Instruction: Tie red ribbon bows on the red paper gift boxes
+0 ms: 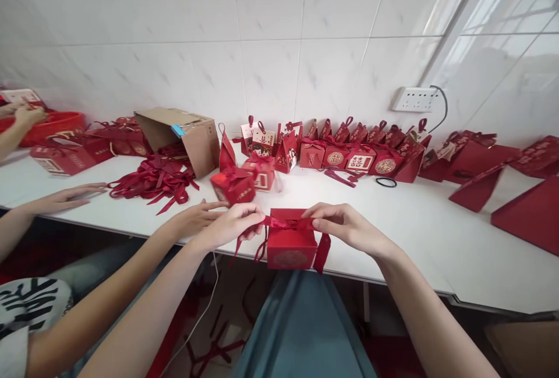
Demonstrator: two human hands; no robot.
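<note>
A red gift box [292, 244] with a round gold pattern on its front sits at the table's near edge, directly before me. Across its top runs a dark red ribbon [286, 224]. At the box's left side my left hand [238, 223] pinches one part of this ribbon, with a loose end hanging below the fingers. My right hand [338, 223] is closed on the ribbon at the top right of the box, its fingertips partly hiding it. A wide ribbon tail [322, 253] hangs down the box's right side.
Two ribboned boxes [233, 186] stand behind my left hand, near a co-worker's hand [196, 218]. Left lie a ribbon heap [155, 180] and an open cardboard carton [201, 139]. Several red boxes [360, 159] line the wall; a black ring [386, 182] lies in front.
</note>
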